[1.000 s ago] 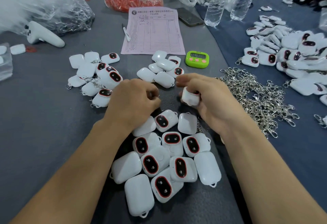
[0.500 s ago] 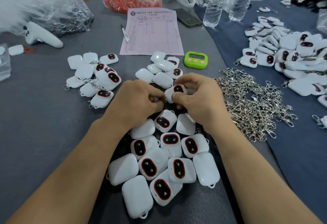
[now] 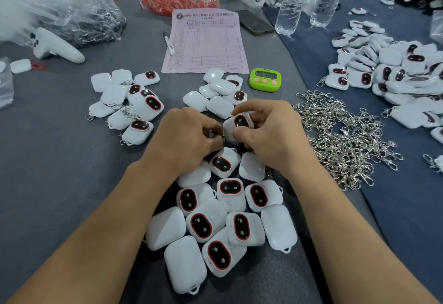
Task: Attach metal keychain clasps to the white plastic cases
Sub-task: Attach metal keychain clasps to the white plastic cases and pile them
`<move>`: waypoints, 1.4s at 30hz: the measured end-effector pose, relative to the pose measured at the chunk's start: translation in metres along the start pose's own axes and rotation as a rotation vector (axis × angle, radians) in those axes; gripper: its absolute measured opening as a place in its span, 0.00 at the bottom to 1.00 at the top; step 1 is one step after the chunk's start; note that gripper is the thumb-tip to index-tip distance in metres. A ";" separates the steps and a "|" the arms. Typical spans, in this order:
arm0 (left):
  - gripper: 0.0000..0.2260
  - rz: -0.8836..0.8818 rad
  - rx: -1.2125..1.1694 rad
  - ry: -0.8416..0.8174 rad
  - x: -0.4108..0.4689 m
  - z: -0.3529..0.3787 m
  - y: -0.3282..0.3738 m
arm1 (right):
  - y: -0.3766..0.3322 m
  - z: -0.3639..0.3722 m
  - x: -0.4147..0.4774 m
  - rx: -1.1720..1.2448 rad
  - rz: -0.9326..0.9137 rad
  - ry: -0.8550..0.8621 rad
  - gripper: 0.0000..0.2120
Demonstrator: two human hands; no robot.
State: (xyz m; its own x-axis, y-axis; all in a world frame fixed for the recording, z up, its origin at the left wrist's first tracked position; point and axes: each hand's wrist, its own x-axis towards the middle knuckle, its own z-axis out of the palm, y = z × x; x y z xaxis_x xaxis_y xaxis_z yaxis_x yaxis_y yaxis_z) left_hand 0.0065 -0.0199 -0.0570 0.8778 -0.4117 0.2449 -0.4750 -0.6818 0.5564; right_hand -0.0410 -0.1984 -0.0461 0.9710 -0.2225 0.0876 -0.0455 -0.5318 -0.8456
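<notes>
R hand (image 3: 271, 135) grips the white case (image 3: 236, 126), thumb low, fingers over the top, dark window facing up. It's held just above the table (image 3: 48, 183), btwn the two hands. L hand (image 3: 189, 140) is curled tight, fingertips pinching a clasp (image 3: 222, 137) right at the case's left edge. I only see a glint of metal there, so I can't tell if the ring is through the case's loop.

My read: mid-attach, ring going onto the loop.

Risks from here:
- Ring slips off the loop before it closes. Tiny part, fingertip pinch only, and the L knuckles block my view of the joint, so I'm half blind.
- Case twists in the R grip. Smooth rounded plastic and a thumb-and-finger hold, so a push from the L side could rotate it and lose alignment.
- Loop cracks if the ring is forced at an angle. Loops look thin on the loose cases (image 3: 215, 219) heaped just below the hands.
- Drop: the case lands in that heap and mixes w/ undone ones. Cases w/ clasps on sit in the left group (image 3: 146, 107), apart from it.
- Spare clasps (image 3: 340, 140) lie tangled to the R, so the next pick prob. drags several.
</notes>
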 end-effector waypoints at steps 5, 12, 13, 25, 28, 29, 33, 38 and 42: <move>0.05 -0.046 -0.018 0.045 -0.003 0.005 0.005 | -0.004 0.000 -0.004 -0.024 -0.064 0.020 0.11; 0.06 -0.126 0.014 0.097 -0.002 0.009 0.011 | -0.005 0.002 -0.006 -0.043 -0.110 0.003 0.09; 0.06 -0.136 0.009 0.109 -0.001 0.009 0.011 | -0.004 0.003 -0.006 -0.061 -0.112 -0.006 0.09; 0.07 -0.207 -0.175 0.075 0.003 -0.002 -0.002 | 0.000 -0.001 0.004 0.187 0.094 0.133 0.13; 0.06 -0.212 -0.266 0.030 0.003 -0.003 -0.003 | 0.000 0.002 0.003 0.156 0.092 0.109 0.11; 0.06 -0.213 -0.317 0.007 0.003 -0.003 -0.003 | -0.001 0.003 0.003 0.142 0.092 0.091 0.08; 0.06 -0.167 -0.450 -0.047 0.001 -0.004 0.002 | -0.006 0.008 0.000 0.132 0.033 0.011 0.02; 0.07 -0.157 -0.625 -0.040 0.001 -0.009 0.009 | -0.008 0.005 -0.006 -0.021 -0.123 -0.017 0.05; 0.13 -0.171 -0.668 -0.064 0.001 -0.011 0.009 | -0.011 0.004 -0.008 -0.056 -0.185 0.021 0.06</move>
State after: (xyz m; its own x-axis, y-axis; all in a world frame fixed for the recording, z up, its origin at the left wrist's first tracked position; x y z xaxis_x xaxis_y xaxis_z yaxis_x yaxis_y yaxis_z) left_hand 0.0040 -0.0197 -0.0434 0.9218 -0.3803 0.0747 -0.1725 -0.2301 0.9578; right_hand -0.0477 -0.1876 -0.0398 0.9588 -0.1338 0.2506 0.1198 -0.6094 -0.7837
